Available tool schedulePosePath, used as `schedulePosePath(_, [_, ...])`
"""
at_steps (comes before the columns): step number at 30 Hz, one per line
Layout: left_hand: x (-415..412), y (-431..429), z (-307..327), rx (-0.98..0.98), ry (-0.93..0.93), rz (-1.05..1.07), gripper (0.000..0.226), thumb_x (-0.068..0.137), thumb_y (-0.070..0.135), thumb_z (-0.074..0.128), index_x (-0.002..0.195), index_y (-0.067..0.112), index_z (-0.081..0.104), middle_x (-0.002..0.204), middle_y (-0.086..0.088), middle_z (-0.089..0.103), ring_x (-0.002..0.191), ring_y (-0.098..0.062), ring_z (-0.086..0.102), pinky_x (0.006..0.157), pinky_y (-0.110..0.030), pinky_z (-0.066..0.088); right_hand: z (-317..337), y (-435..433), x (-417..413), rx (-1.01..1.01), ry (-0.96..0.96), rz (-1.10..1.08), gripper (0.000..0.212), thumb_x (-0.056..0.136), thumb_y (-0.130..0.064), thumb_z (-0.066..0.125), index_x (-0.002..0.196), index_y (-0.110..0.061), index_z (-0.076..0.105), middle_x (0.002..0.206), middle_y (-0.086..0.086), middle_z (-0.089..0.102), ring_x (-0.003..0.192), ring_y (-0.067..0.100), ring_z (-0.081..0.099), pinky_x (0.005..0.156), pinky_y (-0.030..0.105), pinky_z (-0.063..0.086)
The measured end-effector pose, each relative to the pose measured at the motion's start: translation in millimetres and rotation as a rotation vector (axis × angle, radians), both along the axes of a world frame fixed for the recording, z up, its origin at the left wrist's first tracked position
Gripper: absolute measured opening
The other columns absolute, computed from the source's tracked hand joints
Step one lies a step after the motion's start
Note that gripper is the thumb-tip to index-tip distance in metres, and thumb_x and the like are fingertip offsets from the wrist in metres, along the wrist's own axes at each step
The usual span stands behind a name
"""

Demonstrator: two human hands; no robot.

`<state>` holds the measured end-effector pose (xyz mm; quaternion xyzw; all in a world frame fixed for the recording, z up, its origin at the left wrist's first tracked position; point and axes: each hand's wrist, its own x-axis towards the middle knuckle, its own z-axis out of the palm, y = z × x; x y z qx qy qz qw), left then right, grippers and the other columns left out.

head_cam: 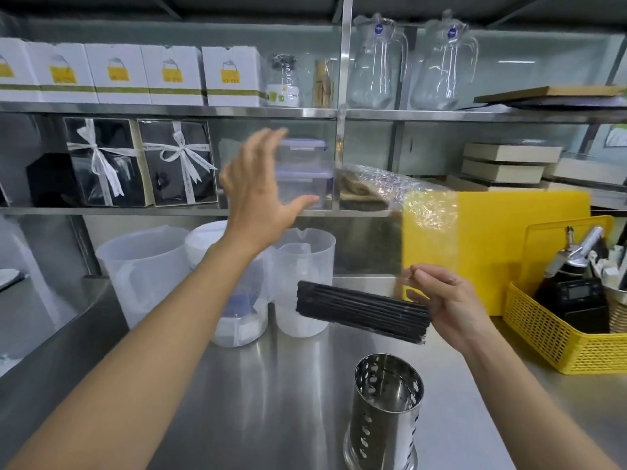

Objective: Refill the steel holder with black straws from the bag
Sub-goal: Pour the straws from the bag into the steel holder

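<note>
My right hand (pixel 448 305) grips a bundle of black straws (pixel 361 310), held nearly level above the counter with the free ends pointing left. A clear crinkled plastic bag (pixel 429 215) rises from the same fingers, in front of a yellow board. The perforated steel holder (pixel 385 410) stands upright on the steel counter below the straws, and its inside looks empty. My left hand (pixel 259 184) is raised at shelf height, fingers spread, holding nothing.
Three translucent plastic jugs (pixel 149 273) stand at the back of the counter. A yellow mesh basket (pixel 559 330) with bottles and tools sits at the right. A yellow board (pixel 515 245) leans behind it. Shelves above carry boxes, glass pitchers and plastic containers (pixel 303 171).
</note>
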<state>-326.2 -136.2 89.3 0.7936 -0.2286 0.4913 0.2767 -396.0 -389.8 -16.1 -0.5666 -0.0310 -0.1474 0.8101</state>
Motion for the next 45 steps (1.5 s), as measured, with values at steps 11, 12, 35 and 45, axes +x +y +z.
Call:
schedulePosePath(11, [12,28,-20,-0.571,0.655,-0.527,0.011,0.077,0.0,0.068,0.075,0.011,0.064,0.051,0.009,0.069,0.052,-0.003,0.065,0.066,-0.021,0.054,-2,-32,-9,-0.086,-0.017,-0.082,0.041,0.043,-0.036,0.086,0.076,-0.015,0.073,0.077,0.001,0.074,0.077,0.013,0.069,0.068,0.027,0.053])
schedulePosePath(12, [10,24,-16,-0.606,0.568,-0.534,0.015,0.076,-0.001,0.068,0.071,0.012,0.064,0.051,0.011,0.068,0.051,-0.002,0.065,0.061,-0.017,0.053,-2,-31,-9,-0.118,0.008,-0.107,0.032,0.054,-0.03,0.081,0.078,-0.012,0.072,0.076,0.001,0.074,0.078,0.013,0.068,0.069,0.029,0.05])
schedulePosePath(35, [-15,-28,-34,-0.523,0.685,-0.688,0.016,0.082,0.003,0.064,0.073,0.016,0.065,0.058,0.008,0.071,0.057,-0.006,0.067,0.058,-0.018,0.055,7,-78,-72,-0.026,-0.108,-0.349,0.046,0.044,-0.039,0.083,0.079,-0.015,0.067,0.068,-0.004,0.072,0.073,0.011,0.068,0.078,0.033,0.044])
schedulePosePath(45, [-41,-57,-42,-0.547,0.768,-0.785,0.011,0.083,0.007,0.064,0.075,0.015,0.065,0.058,0.009,0.068,0.057,-0.004,0.063,0.06,-0.021,0.054,16,-103,-125,-0.111,-0.13,-0.448,0.052,0.036,-0.048,0.086,0.073,-0.015,0.071,0.068,-0.003,0.071,0.072,0.013,0.066,0.073,0.031,0.048])
